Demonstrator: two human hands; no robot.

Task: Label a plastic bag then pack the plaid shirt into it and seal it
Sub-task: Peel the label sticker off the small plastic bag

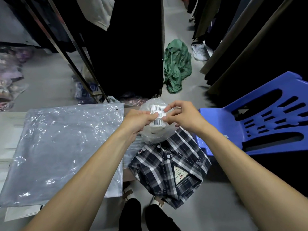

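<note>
A folded dark plaid shirt [168,169] lies just below my hands, collar label facing up. My left hand [139,120] pinches the left edge of a white strip of barcode labels [157,116]. From the other side, my right hand [182,116] pinches the same strip with its fingertips on one label. Behind the strip sits a small crumpled clear bag [153,135]. A large flat clear plastic bag [63,150] lies to the left on a stack of more bags.
A blue plastic chair [260,124] stands at the right. A green garment [176,67] lies crumpled on the floor ahead. Dark clothes hang on racks [126,47] in front and right. Bagged clothes [10,77] are piled at far left. My feet [143,197] are below.
</note>
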